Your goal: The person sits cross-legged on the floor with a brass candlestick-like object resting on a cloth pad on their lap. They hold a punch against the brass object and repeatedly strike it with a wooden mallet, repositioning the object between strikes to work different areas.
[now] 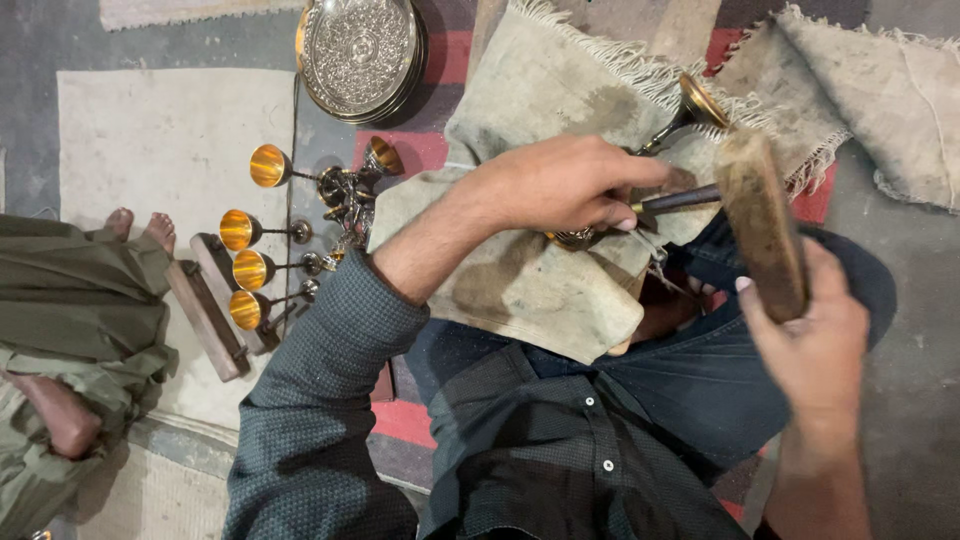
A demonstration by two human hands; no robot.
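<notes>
While the stained grey fringed cloth (540, 270) is lying spread over the person's lap, everything else is arranging itself around it. Above the cloth, an ornate round silver tray (360, 52) is resting on the floor, and left of the cloth a cluster of small brass goblets with gold-lined bowls (262, 245) is lying on its side beside a dark wooden block (205, 315); further left, another person's bare feet (140, 227) are showing.

The right hand (815, 345) is closing around a flat brown wooden mallet (762, 222), raising it over the cloth's right edge. The left hand (560, 185) is gripping a slim dark metal chisel (680, 200) and pressing down on the cloth's middle, where the brass goblet-shaped piece (690, 108) is lying on its side: its flared golden rim is pointing up and right, its stem is running under the fingers, and its patterned base is peeking out below the palm (much of it is hidden).

I judge the risk to be a glancing blow: if the mallet is landing off-centre, the chisel may be skidding across the brass, scarring it or catching the left fingers, which are sitting just beside the struck end.
</notes>
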